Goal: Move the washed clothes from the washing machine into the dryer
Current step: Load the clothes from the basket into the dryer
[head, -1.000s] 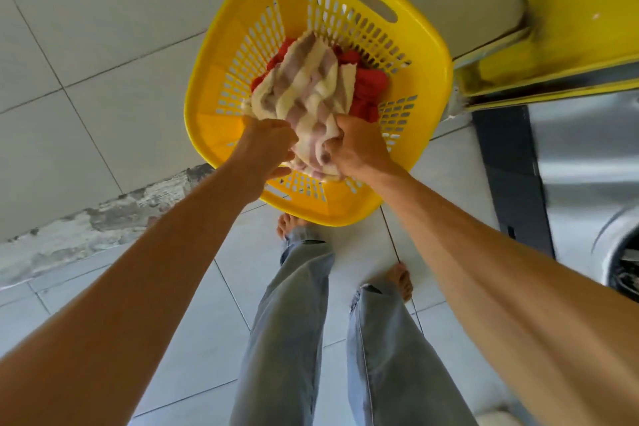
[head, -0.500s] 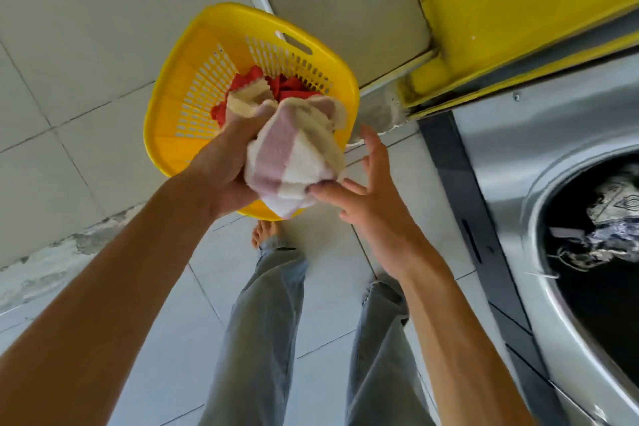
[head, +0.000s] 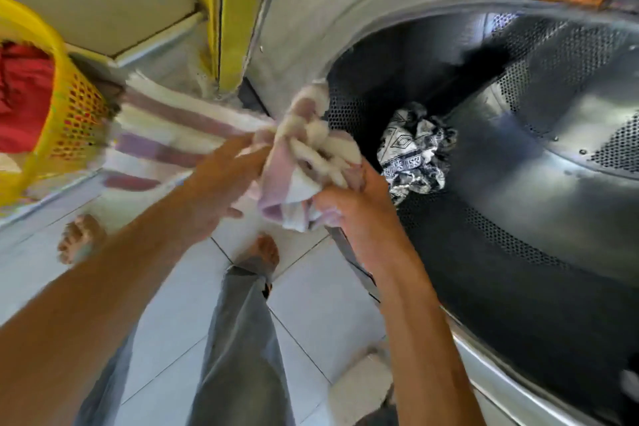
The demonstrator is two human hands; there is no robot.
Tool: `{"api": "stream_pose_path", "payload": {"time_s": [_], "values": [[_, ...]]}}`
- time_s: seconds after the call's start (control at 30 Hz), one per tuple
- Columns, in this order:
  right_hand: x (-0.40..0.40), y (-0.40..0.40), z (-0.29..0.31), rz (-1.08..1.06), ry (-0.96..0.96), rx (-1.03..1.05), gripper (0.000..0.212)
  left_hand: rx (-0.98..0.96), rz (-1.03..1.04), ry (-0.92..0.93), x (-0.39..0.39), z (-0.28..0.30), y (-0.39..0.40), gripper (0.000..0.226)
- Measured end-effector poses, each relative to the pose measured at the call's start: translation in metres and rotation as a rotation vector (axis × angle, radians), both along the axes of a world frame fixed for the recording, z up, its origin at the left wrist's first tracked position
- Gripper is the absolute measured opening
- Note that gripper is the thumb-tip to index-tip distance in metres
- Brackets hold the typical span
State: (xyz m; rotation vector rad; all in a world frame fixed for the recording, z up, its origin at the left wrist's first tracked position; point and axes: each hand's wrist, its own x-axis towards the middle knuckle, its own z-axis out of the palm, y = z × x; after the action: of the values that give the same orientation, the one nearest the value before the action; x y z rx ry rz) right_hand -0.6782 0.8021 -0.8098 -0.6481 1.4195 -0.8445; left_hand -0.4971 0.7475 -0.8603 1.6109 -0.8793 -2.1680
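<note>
Both hands on one cream-and-mauve striped towel point(head: 304, 156), bunched at frame centre, right at the open mouth of the steel perforated dryer drum point(head: 518, 135). Right hand point(head: 349, 214) at 5 o'clock of the bunch, fingers curled into the cloth from below. Left hand point(head: 221, 183) at 8 o'clock of it, fingers closed on the cloth; exact finger lie blurred. Hands close together, only the wad between them. Loose tail of the towel trails out toward 9 o'clock, blurred, reaching to the yellow plastic slotted laundry basket point(head: 69, 114) at the left edge. Red fabric point(head: 24, 97) inside that basket. Inside the drum, a black-and-white patterned garment point(head: 415, 152) lies crumpled, at 3 o'clock of the towel, just beside it; touching or not, cannot tell. Yellow vertical panel point(head: 238, 10) at 12 o'clock, next to the grey machine front. Pale tiled floor point(head: 318, 308) below, person's grey-blue jeans point(head: 238, 339) and bare feet at 6 o'clock.
</note>
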Motion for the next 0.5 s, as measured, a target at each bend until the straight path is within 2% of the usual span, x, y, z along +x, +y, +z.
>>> {"api": "stream_pose_path", "payload": {"time_s": [0.03, 0.1, 0.17, 0.27, 0.37, 0.5], "values": [[-0.02, 0.001, 0.006, -0.002, -0.025, -0.022, 0.062, 0.005, 0.041, 0.103, -0.024, 0.008, 0.002, 0.036], [-0.059, 0.002, 0.015, 0.018, -0.027, -0.017, 0.064, 0.093, 0.072, 0.326, -0.07, 0.034, 0.004, 0.051], [-0.095, -0.001, 0.01, -0.002, 0.028, -0.008, 0.068, 0.087, 0.065, 0.361, -0.111, 0.044, -0.007, 0.056], [-0.14, -0.021, -0.005, -0.131, 0.229, -0.03, 0.067, -0.027, 0.064, 0.262, -0.156, 0.062, -0.029, 0.044], [-0.171, -0.05, -0.019, -0.208, 0.465, -0.045, 0.046, -0.16, 0.013, 0.076, -0.178, 0.071, -0.046, 0.029], [-0.194, -0.062, -0.065, -0.121, 0.723, 0.013, 0.09, -0.181, -0.05, -0.09, -0.175, 0.041, -0.046, 0.04]]}}
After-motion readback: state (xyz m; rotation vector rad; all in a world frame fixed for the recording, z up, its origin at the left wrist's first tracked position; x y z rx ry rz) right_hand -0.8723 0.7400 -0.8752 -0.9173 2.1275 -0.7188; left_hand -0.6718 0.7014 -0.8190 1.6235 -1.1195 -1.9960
